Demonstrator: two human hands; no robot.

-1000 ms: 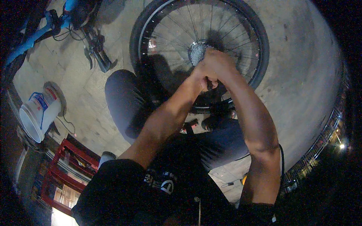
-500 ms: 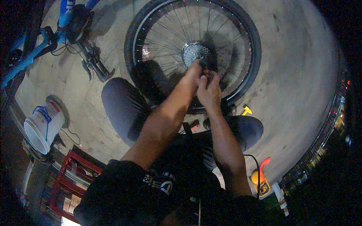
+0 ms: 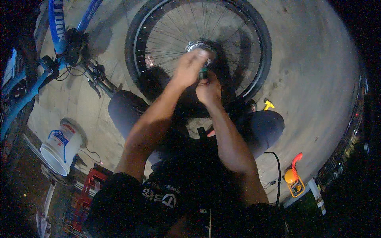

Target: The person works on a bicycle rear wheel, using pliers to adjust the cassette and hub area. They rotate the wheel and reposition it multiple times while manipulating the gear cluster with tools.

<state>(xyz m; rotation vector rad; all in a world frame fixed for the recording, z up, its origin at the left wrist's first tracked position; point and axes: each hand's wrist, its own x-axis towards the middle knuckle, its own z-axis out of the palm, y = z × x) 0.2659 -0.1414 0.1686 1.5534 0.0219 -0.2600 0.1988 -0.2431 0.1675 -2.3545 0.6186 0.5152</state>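
Note:
A bicycle wheel (image 3: 266, 47) lies on the floor in front of me, its silver cassette (image 3: 193, 47) at the centre facing up. Over the lower part of the cassette is my left hand (image 3: 189, 66); its fingers are smeared by motion, so their grip does not show. Just below it, my right hand (image 3: 209, 89) is closed round a short tool with a green and black handle (image 3: 203, 73). The handle points up toward the cassette; its working end is hidden near the left hand.
A blue bicycle frame (image 3: 59, 31) stands at the upper left. A white bucket (image 3: 57, 152) lies tilted at the left, near a red rack (image 3: 85, 194). By my right knee is a yellow-headed hammer (image 3: 268, 104). An orange work lamp (image 3: 293, 178) sits at the lower right.
My left hand has moved up and left onto the cassette. My right hand has moved slightly left and now grips the green and black handle, which was hidden before. The whole view has shifted slightly.

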